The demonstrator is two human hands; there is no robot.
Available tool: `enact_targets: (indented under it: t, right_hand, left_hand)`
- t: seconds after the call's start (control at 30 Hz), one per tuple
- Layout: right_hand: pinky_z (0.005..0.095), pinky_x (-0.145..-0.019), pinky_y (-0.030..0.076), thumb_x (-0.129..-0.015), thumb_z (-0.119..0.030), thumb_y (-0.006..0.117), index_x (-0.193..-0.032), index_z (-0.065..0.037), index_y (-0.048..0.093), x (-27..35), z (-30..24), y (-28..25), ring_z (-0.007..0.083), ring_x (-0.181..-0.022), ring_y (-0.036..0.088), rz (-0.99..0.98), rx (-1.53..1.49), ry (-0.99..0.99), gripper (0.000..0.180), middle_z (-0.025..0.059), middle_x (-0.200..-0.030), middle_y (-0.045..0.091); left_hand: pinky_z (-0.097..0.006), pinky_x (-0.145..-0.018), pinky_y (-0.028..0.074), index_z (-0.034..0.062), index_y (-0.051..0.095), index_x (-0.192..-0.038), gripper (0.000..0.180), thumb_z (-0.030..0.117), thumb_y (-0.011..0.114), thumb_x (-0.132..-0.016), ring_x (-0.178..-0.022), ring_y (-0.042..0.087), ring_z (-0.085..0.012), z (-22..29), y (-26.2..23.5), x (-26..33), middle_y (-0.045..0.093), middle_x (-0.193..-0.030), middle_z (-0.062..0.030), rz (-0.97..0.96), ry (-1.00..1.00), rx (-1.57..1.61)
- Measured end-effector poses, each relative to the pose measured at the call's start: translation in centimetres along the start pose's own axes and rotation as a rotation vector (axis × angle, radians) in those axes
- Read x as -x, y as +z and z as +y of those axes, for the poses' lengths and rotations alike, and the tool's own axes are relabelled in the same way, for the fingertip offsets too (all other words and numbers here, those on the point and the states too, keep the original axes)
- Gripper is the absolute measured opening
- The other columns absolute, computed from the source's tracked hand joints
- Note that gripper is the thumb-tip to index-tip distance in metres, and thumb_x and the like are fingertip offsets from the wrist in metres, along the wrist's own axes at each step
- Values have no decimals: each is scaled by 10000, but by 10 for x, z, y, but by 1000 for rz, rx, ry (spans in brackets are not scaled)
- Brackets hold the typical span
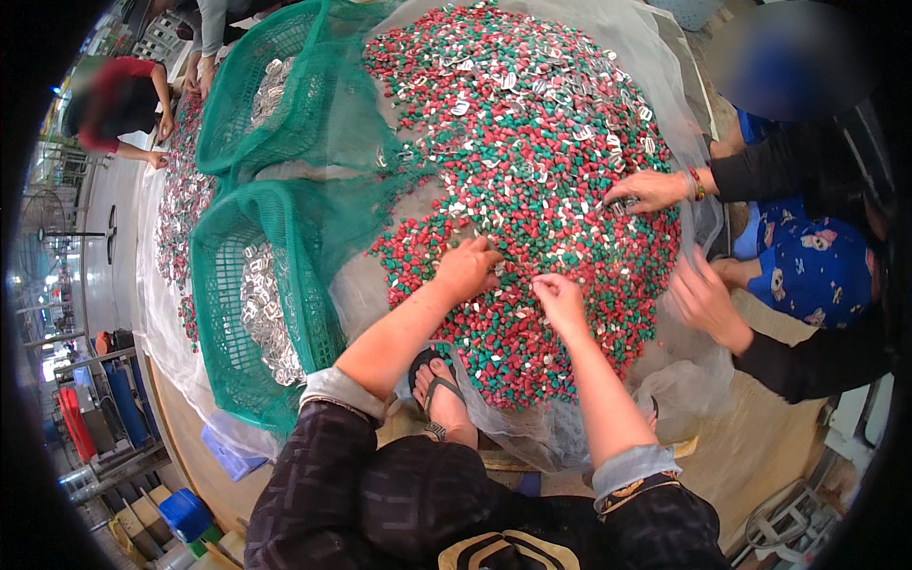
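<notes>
Red, green and white pebble-like pieces: one broad heap (pixel 513 366), centre to right, on white mesh sheeting (pixel 579 432); flat silvery pieces (pixel 461 108) scattered among them, chiefly on the far side. Left hand (pixel 467 269): fingers curled down at the heap's middle; whether a piece is grasped, not discernible. Right hand (pixel 560 302): just to its right and nearer, thumb and forefinger drawn together over the heap; any piece between them too small to make out. Green baskets, two, netting-draped, left of the heap: near basket (pixel 217 356) and far basket (pixel 223 128), both containing silvery pieces. Co-worker (pixel 779 171), right: one hand (pixel 655 192) at the heap, the other hand (pixel 708 302) nearer, by its edge. Second heap (pixel 182 204): left, beyond the baskets. Sandalled foot (pixel 442 394): near edge.
</notes>
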State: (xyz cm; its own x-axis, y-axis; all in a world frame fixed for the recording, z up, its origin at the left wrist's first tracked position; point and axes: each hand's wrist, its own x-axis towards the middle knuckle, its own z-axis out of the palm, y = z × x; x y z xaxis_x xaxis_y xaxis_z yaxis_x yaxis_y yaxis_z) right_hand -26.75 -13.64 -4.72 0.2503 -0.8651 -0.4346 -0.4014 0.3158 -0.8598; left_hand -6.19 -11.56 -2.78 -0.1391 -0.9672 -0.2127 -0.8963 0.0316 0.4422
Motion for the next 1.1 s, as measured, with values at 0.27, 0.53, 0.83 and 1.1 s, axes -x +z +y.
enact_targets:
  t: [0.27, 0.53, 0.83, 1.1]
  right_hand:
    - [388, -582, 461, -787, -207, 606, -1063, -119, 596, 5, -43, -1, 269, -637, 609, -13, 469, -23, 290, 95, -627, 593]
    - [419, -647, 508, -796, -258, 620, -1266, -170, 413, -9, -42, -30, 320, -806, 616, -43, 1024, -185, 521, 141, -1099, 520]
    - [385, -778, 497, -735, -354, 672, -1021, -196, 658, -5, -55, -42, 252, -898, 620, -439, 1061, 215, 328, 73, -975, 652]
    - [410, -713, 487, -773, -310, 645, -915, -159, 645, -3, -60, -68, 300, -794, 624, -127, 896, 132, 207, 116, -791, 655]
  left_hand:
    - [-413, -824, 462, 126, 598, -1029, 391, 232, 722, -674, -955, 544, -320, -16, -24, 28, 542, -996, -114, -161, 62, 253]
    - [-397, -775, 480, 141, 568, -1095, 450, 305, 697, -695, -935, 526, -288, -17, -35, 28, 532, -1020, -89, -425, -182, 33]
    - [-456, -785, 458, 179, 568, -1076, 457, 376, 689, -681, -1002, 466, -290, 41, 18, 42, 492, -1042, -52, -125, 168, 100]
    - [-410, -774, 479, 129, 585, -1043, 389, 284, 693, -703, -970, 548, -303, 20, -28, 70, 535, -1048, -110, -235, 65, 186]
